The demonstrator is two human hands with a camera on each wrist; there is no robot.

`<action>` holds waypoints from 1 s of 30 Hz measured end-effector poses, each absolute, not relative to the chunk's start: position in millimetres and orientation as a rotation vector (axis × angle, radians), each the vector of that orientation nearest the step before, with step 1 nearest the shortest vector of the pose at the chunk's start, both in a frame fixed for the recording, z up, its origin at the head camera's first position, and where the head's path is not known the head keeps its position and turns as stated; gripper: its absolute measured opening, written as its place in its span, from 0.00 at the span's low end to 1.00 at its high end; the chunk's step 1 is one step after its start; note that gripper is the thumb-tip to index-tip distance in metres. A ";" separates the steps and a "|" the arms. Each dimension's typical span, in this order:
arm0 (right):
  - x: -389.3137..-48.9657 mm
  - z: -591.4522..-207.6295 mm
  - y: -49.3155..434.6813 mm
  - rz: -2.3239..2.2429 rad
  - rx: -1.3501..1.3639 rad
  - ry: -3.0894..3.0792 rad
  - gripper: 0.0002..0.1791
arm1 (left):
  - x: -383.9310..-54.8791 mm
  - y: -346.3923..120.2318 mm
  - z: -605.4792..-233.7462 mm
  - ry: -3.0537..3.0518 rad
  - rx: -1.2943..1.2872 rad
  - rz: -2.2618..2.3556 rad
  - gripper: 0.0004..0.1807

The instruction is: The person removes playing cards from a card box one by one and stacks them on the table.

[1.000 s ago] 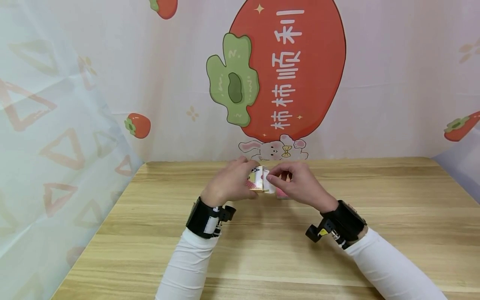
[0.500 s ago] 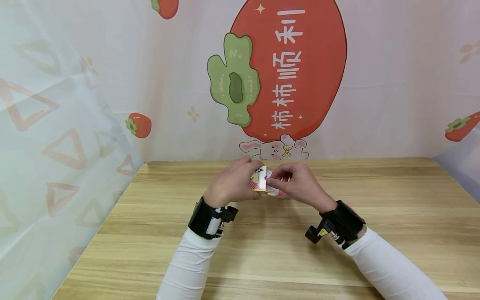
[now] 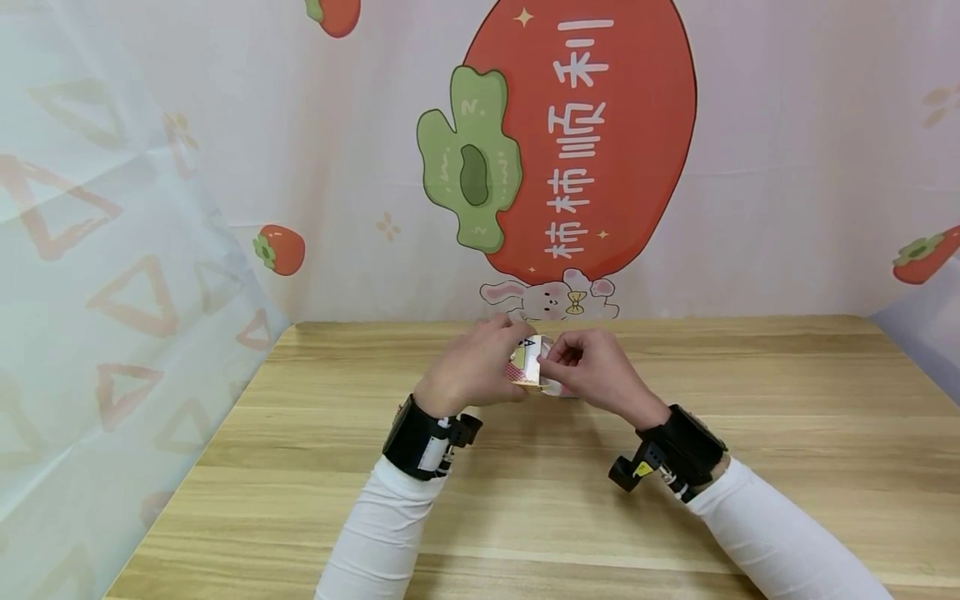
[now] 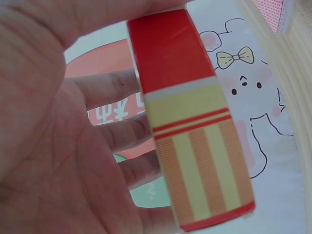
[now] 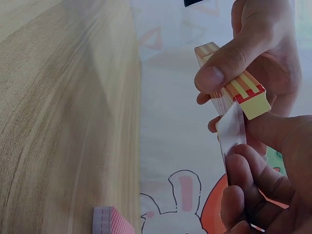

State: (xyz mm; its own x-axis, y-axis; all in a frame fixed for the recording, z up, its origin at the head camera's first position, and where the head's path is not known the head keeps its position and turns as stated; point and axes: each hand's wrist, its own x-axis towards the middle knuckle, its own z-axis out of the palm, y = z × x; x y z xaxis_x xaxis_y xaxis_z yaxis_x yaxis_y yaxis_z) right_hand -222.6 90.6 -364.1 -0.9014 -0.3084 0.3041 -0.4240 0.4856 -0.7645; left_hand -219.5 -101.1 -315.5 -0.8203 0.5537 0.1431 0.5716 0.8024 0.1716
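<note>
With pink stack (image 4: 274, 13) at four o'clock from box (image 4: 190, 122), part-hidden by right hand (image 3: 596, 371): gripping box with left hand (image 3: 474, 363), pinching flap (image 5: 230, 124) with right.

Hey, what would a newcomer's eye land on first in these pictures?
Probably the huge red fruit print on the backdrop, upper middle of the head view. Next, below it, the small striped box held in the left hand, with the right hand pinching its white flap.

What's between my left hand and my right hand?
The small box and its pale flap are between the left hand and the right hand, as the head and right wrist views show.
</note>
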 end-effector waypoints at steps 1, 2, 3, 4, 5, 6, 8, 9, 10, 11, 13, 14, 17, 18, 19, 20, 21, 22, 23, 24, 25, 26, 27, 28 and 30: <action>-222.6 -364.4 90.5 1.387 0.637 -2.602 0.10 | -219.4 -100.8 -315.9 -2.901 -0.905 -0.310 0.36; -222.6 -364.9 90.3 1.382 0.627 -2.607 0.10 | -219.4 -100.5 -316.3 -2.901 -0.905 -0.307 0.35; -222.7 -365.4 90.1 1.378 0.619 -2.612 0.09 | -219.3 -100.3 -316.4 -2.900 -0.906 -0.309 0.35; -222.9 -365.8 89.9 1.374 0.610 -2.617 0.09 | -219.0 -100.0 -316.5 -2.899 -0.908 -0.312 0.35; -223.0 -366.3 89.8 1.368 0.604 -2.623 0.10 | -219.1 -99.8 -316.7 -2.897 -0.910 -0.315 0.35; -223.0 -366.5 89.6 1.359 0.598 -2.630 0.10 | -219.1 -99.6 -316.9 -2.895 -0.913 -0.315 0.35; -223.2 -366.9 89.3 1.343 0.590 -2.640 0.10 | -219.0 -99.2 -316.9 -2.891 -0.917 -0.318 0.35; -223.3 -367.0 89.3 1.334 0.587 -2.643 0.10 | -218.9 -99.0 -316.9 -2.890 -0.918 -0.316 0.35; -223.2 -366.9 89.2 1.326 0.585 -2.647 0.10 | -218.9 -99.0 -316.9 -2.890 -0.918 -0.315 0.35; -223.2 -366.6 89.1 1.320 0.584 -2.650 0.11 | -219.0 -98.9 -316.9 -2.890 -0.917 -0.312 0.35; -223.0 -365.9 88.9 1.315 0.576 -2.653 0.11 | -219.1 -99.2 -317.0 -2.897 -0.915 -0.320 0.35; -223.0 -365.6 89.0 1.314 0.573 -2.656 0.11 | -219.3 -99.4 -317.0 -2.899 -0.914 -0.323 0.35; -222.8 -364.5 89.3 1.327 0.570 -2.660 0.11 | -219.7 -100.2 -316.5 -2.901 -0.914 -0.332 0.36; -222.7 -364.2 89.5 1.335 0.569 -2.662 0.11 | -219.7 -100.4 -316.2 -2.901 -0.914 -0.335 0.36; -222.7 -364.1 89.7 1.345 0.570 -2.664 0.11 | -219.7 -100.7 -315.9 -2.900 -0.917 -0.337 0.36; -222.6 -363.8 90.0 1.354 0.571 -2.665 0.11 | -219.7 -100.9 -315.6 -2.899 -0.916 -0.334 0.36; -222.5 -363.5 90.3 1.363 0.573 -2.666 0.11 | -219.7 -101.2 -315.5 -2.900 -0.916 -0.335 0.36; -222.6 -363.3 90.6 1.370 0.576 -2.667 0.10 | -219.6 -101.4 -315.4 -2.900 -0.915 -0.339 0.36; -222.5 -362.8 90.9 1.378 0.577 -2.668 0.10 | -219.5 -101.6 -315.4 -2.901 -0.912 -0.338 0.36; -222.7 -362.3 91.1 1.385 0.573 -2.671 0.10 | -219.7 -101.9 -315.5 -2.903 -0.910 -0.341 0.36; -223.0 -362.2 91.4 1.394 0.565 -2.677 0.10 | -219.8 -102.3 -315.6 -2.904 -0.909 -0.345 0.36; -223.2 -361.8 91.8 1.406 0.555 -2.682 0.10 | -220.1 -102.5 -315.6 -2.906 -0.904 -0.349 0.36; -223.9 -361.7 92.2 1.423 0.541 -2.689 0.11 | -220.4 -103.1 -315.5 -2.907 -0.904 -0.359 0.37; -224.3 -361.5 92.6 1.450 0.523 -2.697 0.12 | -220.6 -103.6 -315.3 -2.907 -0.903 -0.371 0.37; -225.4 -361.4 93.7 1.529 0.486 -2.707 0.14 | -221.5 -105.1 -315.0 -2.902 -0.905 -0.391 0.37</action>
